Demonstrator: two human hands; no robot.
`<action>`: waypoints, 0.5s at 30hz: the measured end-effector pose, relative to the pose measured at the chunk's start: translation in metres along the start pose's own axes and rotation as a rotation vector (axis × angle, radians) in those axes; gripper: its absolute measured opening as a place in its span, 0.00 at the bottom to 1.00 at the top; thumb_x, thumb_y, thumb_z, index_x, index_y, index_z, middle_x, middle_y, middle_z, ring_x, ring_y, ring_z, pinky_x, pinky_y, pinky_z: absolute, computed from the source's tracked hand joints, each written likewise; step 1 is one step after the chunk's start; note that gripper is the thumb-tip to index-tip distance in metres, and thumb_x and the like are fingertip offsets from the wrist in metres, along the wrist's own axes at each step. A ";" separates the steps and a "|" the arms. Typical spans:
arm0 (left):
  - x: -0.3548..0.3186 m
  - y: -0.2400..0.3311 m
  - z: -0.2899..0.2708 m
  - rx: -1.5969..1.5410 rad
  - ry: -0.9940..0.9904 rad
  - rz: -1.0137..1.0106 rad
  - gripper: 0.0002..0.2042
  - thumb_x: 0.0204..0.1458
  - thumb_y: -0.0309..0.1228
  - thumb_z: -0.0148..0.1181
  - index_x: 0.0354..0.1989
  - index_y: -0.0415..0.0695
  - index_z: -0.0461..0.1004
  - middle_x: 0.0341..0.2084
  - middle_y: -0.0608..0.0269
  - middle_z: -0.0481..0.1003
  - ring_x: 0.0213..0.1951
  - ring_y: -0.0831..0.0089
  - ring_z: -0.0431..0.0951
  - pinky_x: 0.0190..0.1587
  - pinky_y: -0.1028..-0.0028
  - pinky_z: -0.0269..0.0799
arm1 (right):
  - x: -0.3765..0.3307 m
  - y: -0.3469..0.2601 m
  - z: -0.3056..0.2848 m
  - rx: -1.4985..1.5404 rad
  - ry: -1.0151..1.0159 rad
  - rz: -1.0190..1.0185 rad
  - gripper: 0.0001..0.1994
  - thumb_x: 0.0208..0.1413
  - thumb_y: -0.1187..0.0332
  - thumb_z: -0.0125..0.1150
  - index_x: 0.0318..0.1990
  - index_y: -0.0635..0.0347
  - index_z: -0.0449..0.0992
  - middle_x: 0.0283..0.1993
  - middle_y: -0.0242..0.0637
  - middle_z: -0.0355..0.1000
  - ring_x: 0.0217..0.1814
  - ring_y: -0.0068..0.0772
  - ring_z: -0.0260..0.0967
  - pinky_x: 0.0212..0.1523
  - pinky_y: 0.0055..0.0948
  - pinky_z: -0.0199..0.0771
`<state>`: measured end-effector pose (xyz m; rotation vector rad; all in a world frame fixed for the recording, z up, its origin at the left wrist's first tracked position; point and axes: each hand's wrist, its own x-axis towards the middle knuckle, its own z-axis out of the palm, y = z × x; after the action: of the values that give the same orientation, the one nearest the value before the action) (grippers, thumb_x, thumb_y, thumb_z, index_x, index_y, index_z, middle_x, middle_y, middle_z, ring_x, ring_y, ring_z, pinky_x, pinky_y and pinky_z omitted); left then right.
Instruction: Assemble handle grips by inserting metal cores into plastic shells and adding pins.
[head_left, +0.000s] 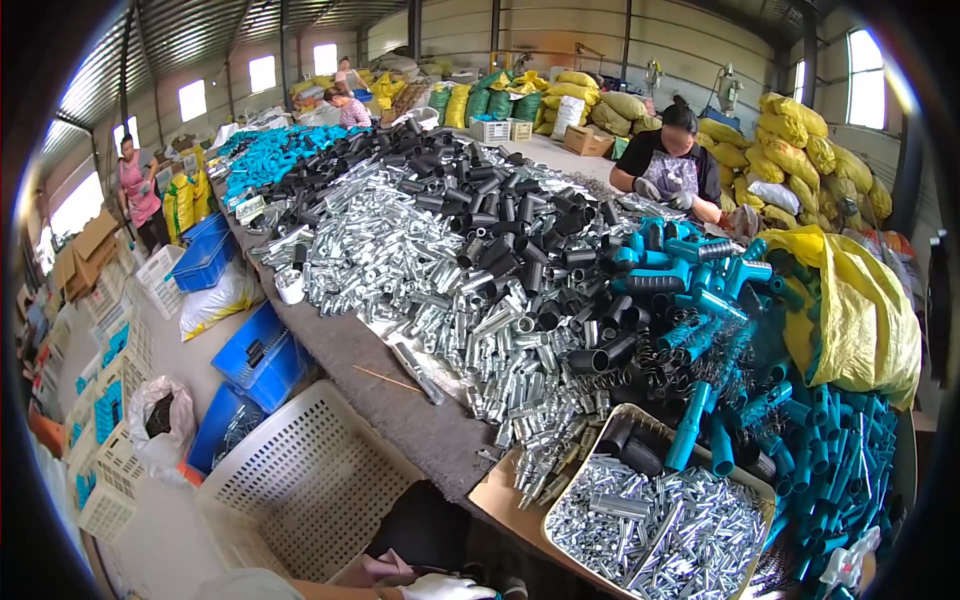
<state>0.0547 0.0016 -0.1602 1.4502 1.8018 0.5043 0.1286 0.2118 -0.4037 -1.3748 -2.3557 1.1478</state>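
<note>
Silver metal tubes [660,530] fill the shallow tray [560,500] at the table's [400,400] near edge, close to my reach. My white-gloved hand [435,587] sits low at the frame's bottom; I cannot tell what its fingers are doing, nor which hand it is. Black sleeves [500,200] and teal handles [830,460] heap beyond, crowding the tray. A white perforated crate [300,480] stands beside me.

Site: a factory assembly and sorting hall; corrugated metal roof [200,30] on steel framing; long work table [400,410] heaped with silver metal tubes [400,260], black sleeves [500,210] and teal plastic handles [700,290]; stuffed yellow sacks [800,150] along the walls; blue and white plastic crates [262,355] on the floor; workers seated at the far end.
</note>
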 end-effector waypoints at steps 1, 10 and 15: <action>0.000 0.007 -0.004 0.020 -0.014 0.012 0.24 0.54 0.50 0.58 0.56 0.53 0.73 0.44 0.55 0.78 0.45 0.55 0.78 0.48 0.58 0.75 | -0.001 0.000 0.000 0.016 0.008 0.006 0.15 0.56 0.64 0.61 0.44 0.65 0.82 0.39 0.49 0.81 0.45 0.45 0.78 0.50 0.37 0.77; 0.003 -0.010 0.006 -0.049 0.014 0.073 0.23 0.55 0.47 0.56 0.56 0.50 0.74 0.47 0.54 0.78 0.47 0.55 0.78 0.50 0.59 0.75 | -0.007 -0.011 -0.001 0.163 0.080 0.040 0.14 0.55 0.65 0.62 0.44 0.66 0.82 0.40 0.50 0.81 0.45 0.45 0.78 0.50 0.37 0.77; 0.009 0.000 -0.010 -0.008 0.010 0.033 0.24 0.55 0.47 0.57 0.56 0.46 0.73 0.47 0.52 0.78 0.47 0.53 0.79 0.49 0.58 0.75 | -0.007 -0.024 -0.003 0.252 0.127 0.053 0.14 0.54 0.66 0.62 0.44 0.67 0.82 0.41 0.51 0.81 0.45 0.45 0.78 0.51 0.38 0.76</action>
<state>0.0466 0.0117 -0.1571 1.4766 1.7840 0.5365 0.1181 0.2008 -0.3838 -1.3831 -2.0201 1.2798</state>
